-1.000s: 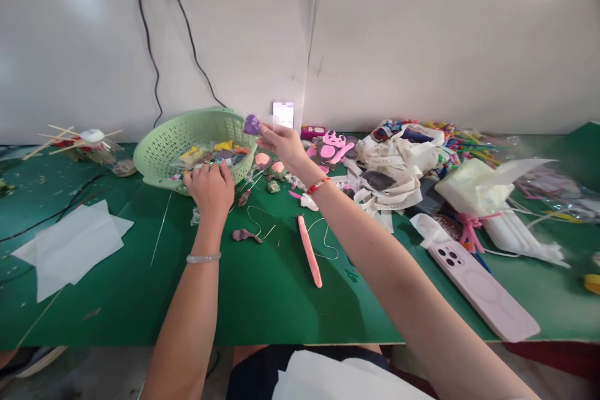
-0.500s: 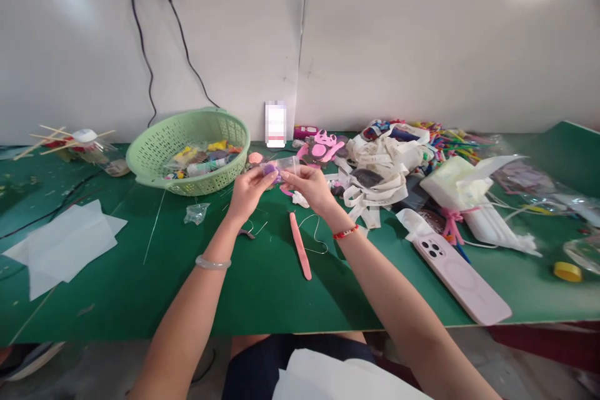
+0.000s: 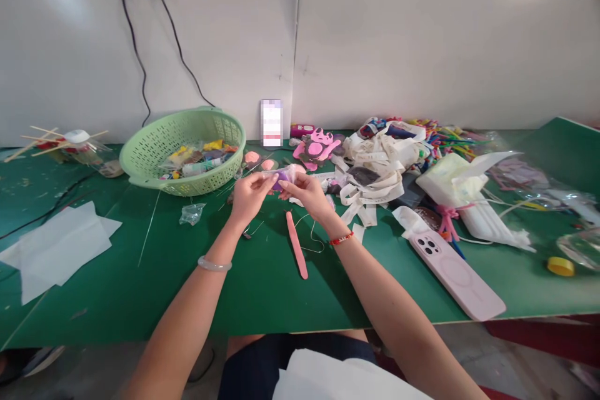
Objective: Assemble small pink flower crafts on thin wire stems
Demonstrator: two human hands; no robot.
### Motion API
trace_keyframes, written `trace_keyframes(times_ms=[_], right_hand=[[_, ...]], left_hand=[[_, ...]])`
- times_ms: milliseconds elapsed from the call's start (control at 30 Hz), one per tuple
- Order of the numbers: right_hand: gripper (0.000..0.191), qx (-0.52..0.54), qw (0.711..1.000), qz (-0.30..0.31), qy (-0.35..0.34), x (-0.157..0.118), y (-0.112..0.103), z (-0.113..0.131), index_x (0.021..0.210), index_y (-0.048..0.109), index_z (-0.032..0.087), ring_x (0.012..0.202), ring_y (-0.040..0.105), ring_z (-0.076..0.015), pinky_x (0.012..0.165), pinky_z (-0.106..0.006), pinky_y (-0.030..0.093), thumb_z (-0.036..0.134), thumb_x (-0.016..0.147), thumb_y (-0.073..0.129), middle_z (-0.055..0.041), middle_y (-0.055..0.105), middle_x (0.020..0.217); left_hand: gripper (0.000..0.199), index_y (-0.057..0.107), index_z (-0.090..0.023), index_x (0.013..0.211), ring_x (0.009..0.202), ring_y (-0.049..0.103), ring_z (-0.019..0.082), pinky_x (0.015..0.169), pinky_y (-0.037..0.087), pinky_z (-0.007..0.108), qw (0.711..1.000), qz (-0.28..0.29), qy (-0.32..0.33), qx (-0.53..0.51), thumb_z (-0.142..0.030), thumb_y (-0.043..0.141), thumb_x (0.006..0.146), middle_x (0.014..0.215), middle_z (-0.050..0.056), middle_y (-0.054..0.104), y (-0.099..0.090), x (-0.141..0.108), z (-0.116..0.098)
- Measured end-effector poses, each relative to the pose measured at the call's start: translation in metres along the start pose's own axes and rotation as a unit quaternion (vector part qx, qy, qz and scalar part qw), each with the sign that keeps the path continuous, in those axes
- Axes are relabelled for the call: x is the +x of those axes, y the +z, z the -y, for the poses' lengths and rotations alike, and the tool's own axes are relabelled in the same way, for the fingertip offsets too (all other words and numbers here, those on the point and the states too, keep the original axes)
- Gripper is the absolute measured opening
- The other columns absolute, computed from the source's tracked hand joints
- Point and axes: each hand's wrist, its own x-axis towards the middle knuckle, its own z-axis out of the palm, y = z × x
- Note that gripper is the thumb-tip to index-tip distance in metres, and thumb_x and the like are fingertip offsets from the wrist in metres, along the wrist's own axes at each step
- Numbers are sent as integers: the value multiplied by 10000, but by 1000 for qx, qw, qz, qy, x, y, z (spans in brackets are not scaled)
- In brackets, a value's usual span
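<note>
Between my hands, above the green table (image 3: pixel 187 300), is a small clear plastic bag with a purple lump (image 3: pixel 284 177) that looks like soft clay. My left hand (image 3: pixel 250 195) pinches its left side with thumb and fingertips. On the other side my right hand (image 3: pixel 307 192) is closed on the bag, its thumb against the purple. Below the hands lies a flat pink stick (image 3: pixel 297 247), with a thin curved wire (image 3: pixel 315 244) beside it. Behind them are a pink and dark figure (image 3: pixel 316 147) and pink round pieces (image 3: pixel 252 157).
A green basket (image 3: pixel 135 159) with small packets stands at left. White sheets (image 3: pixel 56 250) lie front left, near a crumpled clear wrapper (image 3: pixel 191 214). Fabric strips (image 3: pixel 375 165), a pink phone (image 3: pixel 457 275) and a yellow cap (image 3: pixel 560 266) are at right. A lit phone (image 3: pixel 271 123) leans on the partition.
My fingers have shifted on the bag, and its clear plastic now bunches around the purple lump. The whole view has moved slightly, with things appearing a little further left.
</note>
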Motion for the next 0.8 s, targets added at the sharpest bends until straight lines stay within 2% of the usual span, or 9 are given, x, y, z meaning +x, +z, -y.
trace_keyframes(times_ms=[133, 267, 367, 467, 567, 633, 700, 800], right_hand=[[545, -37, 999, -3, -16, -2, 2, -4, 720, 528, 202, 585, 637, -146, 587, -284, 522, 663, 619, 800, 20, 627, 599], [529, -75, 997, -9, -14, -3, 0, -8, 688, 484, 218, 525, 611, -147, 519, -277, 478, 656, 652, 777, 31, 588, 537], [515, -93, 996, -3, -6, -4, -4, -3, 671, 486, 214, 541, 646, -168, 510, -278, 484, 629, 658, 789, 19, 606, 552], [512, -107, 994, 31, 8, -5, -12, 6, 675, 510, 197, 595, 690, -187, 547, -281, 514, 629, 669, 784, -18, 670, 609], [498, -85, 992, 89, 19, -6, -18, 11, 780, 610, 165, 696, 734, -200, 678, -316, 581, 647, 730, 729, -58, 733, 718], [499, -78, 992, 95, 15, -7, -20, 9, 850, 652, 159, 727, 745, -207, 726, -339, 597, 650, 770, 688, -62, 743, 737], [460, -106, 993, 59, 3, -6, -17, 2, 820, 649, 170, 676, 734, -209, 694, -345, 592, 629, 792, 676, -48, 721, 672], [373, -169, 986, -1, -10, -6, -11, -10, 703, 581, 206, 575, 690, -204, 604, -329, 547, 549, 822, 668, -25, 666, 574]], left_hand=[[441, 778, -157, 887, 848, 702, 238, 759, 574, 349, 999, 45, -15, 25, -537, 815, 667, 893, 81, 770, -2, -3, -2], [390, 775, -157, 818, 780, 684, 222, 720, 559, 340, 996, 68, -19, 47, -523, 807, 687, 822, 72, 746, -3, -3, 1], [384, 767, -160, 775, 722, 655, 199, 683, 539, 324, 996, 75, -31, 41, -539, 783, 714, 745, 53, 718, -2, -4, 3], [416, 759, -154, 779, 727, 656, 204, 680, 538, 324, 995, 84, -42, 41, -568, 751, 740, 738, 53, 715, 0, -4, 5], [483, 741, -143, 1017, 770, 686, 224, 709, 561, 346, 993, 68, -25, 88, -563, 718, 780, 822, 76, 734, -1, -4, 7], [584, 639, -148, 1254, 851, 707, 240, 767, 576, 372, 989, 42, 3, 142, -526, 699, 813, 947, 103, 748, -3, -3, 7], [611, 543, -169, 1372, 1062, 686, 270, 910, 555, 423, 973, 30, 68, 219, -473, 668, 856, 1176, 143, 717, -5, -4, 6], [543, 531, -192, 1393, 1329, 542, 305, 1110, 425, 502, 918, 78, 194, 338, -381, 633, 894, 1422, 146, 596, -6, -7, 2]])
